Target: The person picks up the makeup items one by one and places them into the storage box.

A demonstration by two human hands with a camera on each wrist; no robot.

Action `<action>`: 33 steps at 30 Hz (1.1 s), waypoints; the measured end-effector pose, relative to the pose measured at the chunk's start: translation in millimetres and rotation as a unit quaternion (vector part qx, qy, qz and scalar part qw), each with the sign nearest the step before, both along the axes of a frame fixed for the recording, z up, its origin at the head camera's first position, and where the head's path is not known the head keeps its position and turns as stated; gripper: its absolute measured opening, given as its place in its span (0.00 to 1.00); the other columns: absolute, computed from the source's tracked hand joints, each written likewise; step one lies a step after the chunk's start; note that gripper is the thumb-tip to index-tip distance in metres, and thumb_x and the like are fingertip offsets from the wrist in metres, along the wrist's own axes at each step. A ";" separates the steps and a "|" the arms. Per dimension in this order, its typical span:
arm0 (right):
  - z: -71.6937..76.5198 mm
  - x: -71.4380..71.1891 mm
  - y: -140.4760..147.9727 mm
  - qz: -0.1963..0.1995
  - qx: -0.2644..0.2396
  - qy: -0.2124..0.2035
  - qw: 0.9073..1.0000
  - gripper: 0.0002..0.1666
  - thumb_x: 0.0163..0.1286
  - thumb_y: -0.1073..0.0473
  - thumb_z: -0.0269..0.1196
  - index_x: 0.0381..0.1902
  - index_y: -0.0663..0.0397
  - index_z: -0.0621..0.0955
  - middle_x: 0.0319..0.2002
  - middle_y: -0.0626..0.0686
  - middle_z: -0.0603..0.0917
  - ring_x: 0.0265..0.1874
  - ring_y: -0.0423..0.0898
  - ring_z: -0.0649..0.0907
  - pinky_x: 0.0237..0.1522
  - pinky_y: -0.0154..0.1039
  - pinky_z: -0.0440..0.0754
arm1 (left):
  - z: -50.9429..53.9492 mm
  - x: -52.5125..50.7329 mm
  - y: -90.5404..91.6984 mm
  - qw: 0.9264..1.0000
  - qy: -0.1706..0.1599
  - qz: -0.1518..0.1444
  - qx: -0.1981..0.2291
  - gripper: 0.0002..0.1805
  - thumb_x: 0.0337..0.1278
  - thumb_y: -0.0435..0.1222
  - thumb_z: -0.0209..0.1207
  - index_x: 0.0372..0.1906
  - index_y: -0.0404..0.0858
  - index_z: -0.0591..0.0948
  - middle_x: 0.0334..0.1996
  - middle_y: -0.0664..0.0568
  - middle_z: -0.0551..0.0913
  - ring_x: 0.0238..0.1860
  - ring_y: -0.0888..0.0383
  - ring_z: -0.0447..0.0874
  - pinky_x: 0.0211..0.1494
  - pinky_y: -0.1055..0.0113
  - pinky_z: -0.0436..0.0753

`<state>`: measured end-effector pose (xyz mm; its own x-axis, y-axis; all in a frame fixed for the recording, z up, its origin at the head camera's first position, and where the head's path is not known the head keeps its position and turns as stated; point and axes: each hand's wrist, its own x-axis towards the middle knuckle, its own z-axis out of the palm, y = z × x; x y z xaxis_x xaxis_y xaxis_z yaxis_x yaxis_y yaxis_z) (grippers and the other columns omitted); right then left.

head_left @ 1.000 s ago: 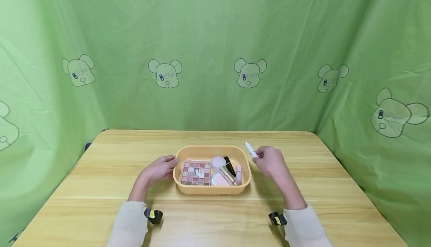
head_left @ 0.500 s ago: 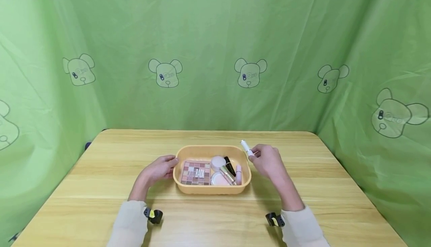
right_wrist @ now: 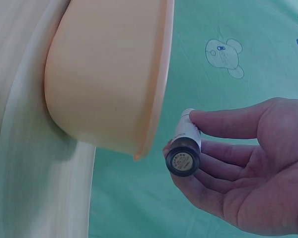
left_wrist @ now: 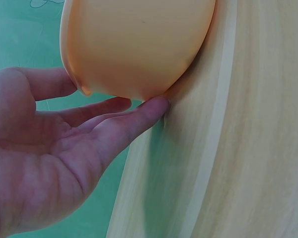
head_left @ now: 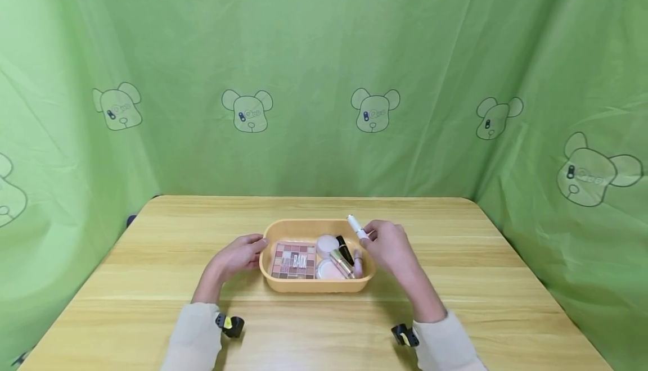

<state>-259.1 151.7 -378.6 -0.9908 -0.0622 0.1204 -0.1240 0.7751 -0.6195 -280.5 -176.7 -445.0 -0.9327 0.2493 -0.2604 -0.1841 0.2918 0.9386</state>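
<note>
A yellow-orange plastic basket (head_left: pixel 316 285) holds several cosmetics. My left hand (head_left: pixel 243 252) grips its left end; in the left wrist view the thumb meets the rim and other fingers touch low on the wall (left_wrist: pixel 134 44). My right hand (head_left: pixel 392 247) pinches a slim white lip gloss tube (head_left: pixel 356 226) above the basket's right rim. The right wrist view shows the tube's dark round end (right_wrist: pixel 183 161) with a small label, and the basket wall (right_wrist: pixel 104 74) beside it. Inside the basket lie an eyeshadow palette (head_left: pixel 293 261), a gold tube (head_left: pixel 340 263) and a black tube (head_left: pixel 345 249).
Two round compacts, one upper (head_left: pixel 327 245) and one lower (head_left: pixel 328 270), and a pink tube (head_left: pixel 358 264) also lie in the basket. It stands on a wooden table (head_left: pixel 177 236). A green curtain (head_left: pixel 314 157) with bear drawings surrounds the table.
My right hand has moved left with the lip gloss tube, from beside the basket's right end to over its rim. The left hand and basket stay nearly in place.
</note>
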 end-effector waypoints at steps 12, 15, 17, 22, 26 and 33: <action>-4.4 1.5 -11.2 0.010 0.000 0.005 1.000 0.08 0.64 0.66 0.68 0.41 0.62 0.86 0.31 0.55 0.88 0.28 0.46 0.83 0.27 0.35 0.82 | -1.5 0.2 -1.7 1.000 0.006 -0.007 0.009 0.33 0.81 0.40 0.43 0.76 0.21 0.54 0.70 0.26 0.68 0.70 0.36 0.72 0.71 0.49 0.78; -6.3 2.6 -15.9 0.013 -0.002 0.000 1.000 0.08 0.64 0.66 0.69 0.41 0.62 0.86 0.31 0.55 0.88 0.28 0.45 0.84 0.27 0.35 0.83 | -1.2 0.3 -1.8 1.000 0.003 -0.006 0.011 0.33 0.81 0.40 0.43 0.76 0.21 0.54 0.70 0.27 0.68 0.70 0.36 0.71 0.71 0.49 0.77; -7.6 3.5 -19.2 0.015 -0.001 -0.001 1.000 0.08 0.64 0.66 0.69 0.41 0.61 0.86 0.31 0.55 0.88 0.27 0.45 0.84 0.27 0.35 0.83 | -0.7 0.3 -1.7 1.000 0.003 -0.006 0.013 0.33 0.81 0.40 0.43 0.76 0.21 0.54 0.70 0.27 0.68 0.70 0.36 0.71 0.71 0.49 0.77; -11.3 5.7 -25.0 0.022 -0.002 0.005 1.000 0.08 0.63 0.66 0.70 0.40 0.60 0.87 0.30 0.55 0.88 0.24 0.43 0.83 0.24 0.34 0.82 | 0.8 0.7 -1.4 1.000 0.002 -0.011 0.011 0.34 0.81 0.41 0.43 0.76 0.22 0.53 0.70 0.27 0.68 0.70 0.37 0.71 0.71 0.49 0.77; -15.6 6.7 -29.3 0.030 -0.010 0.007 0.999 0.07 0.63 0.67 0.69 0.40 0.61 0.86 0.28 0.55 0.87 0.22 0.43 0.82 0.21 0.33 0.83 | 1.5 1.0 -0.9 1.000 0.002 -0.011 0.009 0.33 0.81 0.41 0.43 0.76 0.22 0.54 0.70 0.27 0.68 0.70 0.37 0.72 0.71 0.49 0.78; -21.1 8.7 -38.1 0.049 -0.019 0.002 0.999 0.06 0.64 0.68 0.68 0.39 0.63 0.85 0.28 0.55 0.86 0.21 0.42 0.82 0.18 0.32 0.82 | 0.8 0.9 -0.3 1.000 0.002 -0.007 0.007 0.33 0.81 0.41 0.43 0.76 0.21 0.54 0.69 0.28 0.69 0.69 0.38 0.73 0.70 0.51 0.79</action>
